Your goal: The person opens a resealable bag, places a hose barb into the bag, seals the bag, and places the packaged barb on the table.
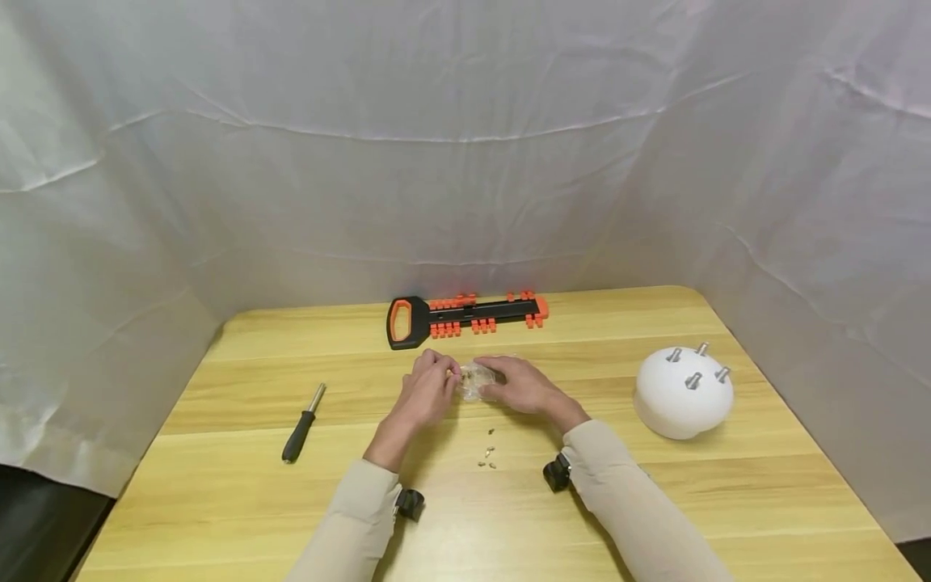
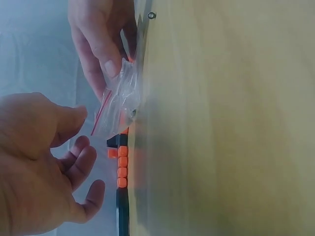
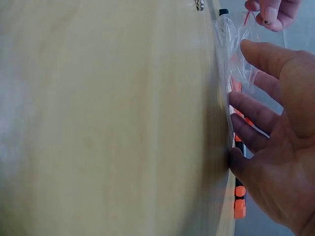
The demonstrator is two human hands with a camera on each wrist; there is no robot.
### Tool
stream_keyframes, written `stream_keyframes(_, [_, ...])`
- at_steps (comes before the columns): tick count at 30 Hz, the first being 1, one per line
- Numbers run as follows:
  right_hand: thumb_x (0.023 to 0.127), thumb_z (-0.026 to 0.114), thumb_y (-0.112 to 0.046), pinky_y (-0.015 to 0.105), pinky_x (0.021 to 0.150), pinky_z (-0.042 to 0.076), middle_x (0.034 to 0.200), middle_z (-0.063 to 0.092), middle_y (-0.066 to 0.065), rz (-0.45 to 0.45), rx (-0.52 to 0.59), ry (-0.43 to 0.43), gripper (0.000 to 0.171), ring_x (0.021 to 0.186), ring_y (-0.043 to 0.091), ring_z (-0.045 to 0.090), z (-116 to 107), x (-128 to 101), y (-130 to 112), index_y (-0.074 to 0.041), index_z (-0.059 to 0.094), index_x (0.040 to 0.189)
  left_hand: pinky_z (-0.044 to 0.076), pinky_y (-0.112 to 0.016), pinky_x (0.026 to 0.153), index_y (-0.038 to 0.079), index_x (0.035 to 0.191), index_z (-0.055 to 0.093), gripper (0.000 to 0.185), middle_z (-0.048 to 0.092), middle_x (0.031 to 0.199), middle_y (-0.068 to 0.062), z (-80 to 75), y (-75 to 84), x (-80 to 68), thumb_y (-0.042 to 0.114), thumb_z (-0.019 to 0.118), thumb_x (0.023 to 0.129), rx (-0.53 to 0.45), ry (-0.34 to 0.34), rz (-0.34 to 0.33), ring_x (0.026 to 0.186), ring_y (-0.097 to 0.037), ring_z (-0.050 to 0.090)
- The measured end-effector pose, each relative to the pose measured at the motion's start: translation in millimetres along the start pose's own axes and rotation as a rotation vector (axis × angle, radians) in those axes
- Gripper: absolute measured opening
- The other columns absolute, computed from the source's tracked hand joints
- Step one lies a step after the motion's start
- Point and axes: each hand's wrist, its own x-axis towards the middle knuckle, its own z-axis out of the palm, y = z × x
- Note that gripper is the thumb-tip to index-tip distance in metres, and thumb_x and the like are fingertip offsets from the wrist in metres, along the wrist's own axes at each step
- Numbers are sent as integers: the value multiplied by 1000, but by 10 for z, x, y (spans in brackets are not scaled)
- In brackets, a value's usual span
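A person in beige sleeves works at a pale wooden counter (image 1: 655, 501) screened on three sides by white sheeting (image 1: 465, 145), both hands meeting at the middle of the surface over a small clear plastic bag (image 1: 476, 380). Largest on the counter, a white dome (image 1: 682, 396) studded with four metal posts sits to the right, well apart from the hands; a long black-and-orange tool rack (image 1: 465, 317) lies along the far edge, its length running left to right just beyond the bag; a black-handled screwdriver (image 1: 303, 424) lies to the left, pointing away toward the far side. The bag lies directly between the two hands, touching the counter, with the right hand (image 1: 524, 386) closer: its thumb and fingers curl around the crumpled plastic and pin it down, as the left wrist view shows (image 2: 106, 54). The left hand (image 1: 429, 392) hovers just beside the bag's left end, its fingers loosely bent; in the right wrist view its fingertips (image 3: 273, 12) appear to pinch a tiny dark piece, though the piece is too small to identify. A few small screws (image 1: 487, 457) lie scattered on the counter just nearer than the hands, between the wrists
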Motion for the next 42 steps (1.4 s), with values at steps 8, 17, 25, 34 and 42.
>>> stream_keyframes(8, [93,63,-36,51,111,33,149,46,3,6,36,-10,58,137,29,42,42,-29,-51,-27,43,146,38,-47,84,20,96,59,8,48,109,-2,38,-43,-13,23,54,99,56,-33,-22,112,-24,45])
stream_keyframes(17, [93,62,-37,50,111,34,149,46,2,14,25,-8,57,137,28,43,18,-21,-29,-29,43,146,37,-43,82,19,110,60,16,49,111,-2,-8,-31,-111,29,56,98,8,-6,-12,113,-24,46])
stream_keyframes(25, [93,62,-38,50,111,34,149,46,1,13,30,-3,57,136,27,43,-1,-20,3,-30,42,146,42,-45,82,19,106,63,16,54,105,-1,-57,40,-279,31,59,95,40,-15,1,99,-20,51])
stream_keyframes(34, [92,63,-35,50,111,34,148,47,2,-4,30,9,57,136,27,43,-1,-17,25,-27,44,145,43,-46,80,22,95,61,11,59,98,2,-28,127,-421,32,61,94,71,-64,37,90,-17,54])
stream_keyframes(42, [92,64,-36,51,113,31,149,46,2,5,42,10,58,137,28,42,-17,-35,12,-27,43,146,42,-49,79,22,92,62,11,60,93,4,36,187,-507,32,63,92,90,-99,56,89,-17,55])
